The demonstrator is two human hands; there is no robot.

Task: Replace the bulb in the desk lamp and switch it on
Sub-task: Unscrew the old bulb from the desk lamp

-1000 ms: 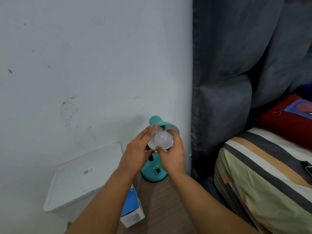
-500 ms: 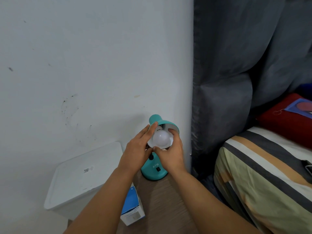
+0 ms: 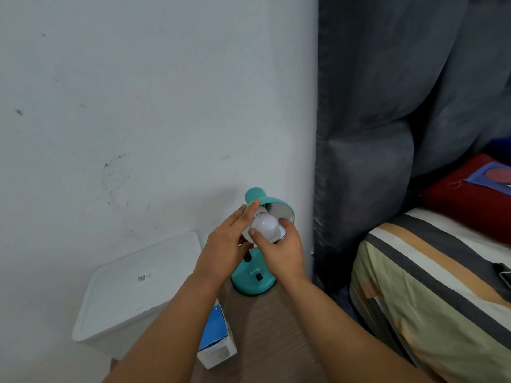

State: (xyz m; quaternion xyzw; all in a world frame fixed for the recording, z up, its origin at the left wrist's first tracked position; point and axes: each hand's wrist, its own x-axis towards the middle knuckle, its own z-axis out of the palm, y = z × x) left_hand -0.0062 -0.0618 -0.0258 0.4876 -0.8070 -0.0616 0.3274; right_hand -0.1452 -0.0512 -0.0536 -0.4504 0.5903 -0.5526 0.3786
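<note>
a: two hands at the lamp head. the right hand (image 3: pixel 279 248) has its thumb and fingers closed around the white bulb (image 3: pixel 266 226), which sits at the mouth of the teal shade (image 3: pixel 272 204). the left hand (image 3: pixel 229 244) is mostly open, fingers stretched along the shade's rim, steadying it rather than gripping.

b: so is the bulb in or out?

a: cannot tell for sure. its printed neck points into the shade, but the socket is hidden, so whether the thread is seated, or whether this is the old or new bulb, is unclear.

b: and the rest?

a: a blue and white bulb box (image 3: pixel 217 341) stands on the wooden table (image 3: pixel 276 341) near the left forearm. my judgement: the job is about midway. the bulb is unlit, and the black switch (image 3: pixel 259 277) on the lamp base (image 3: pixel 253 281) is untouched, so switching on is left.
</note>
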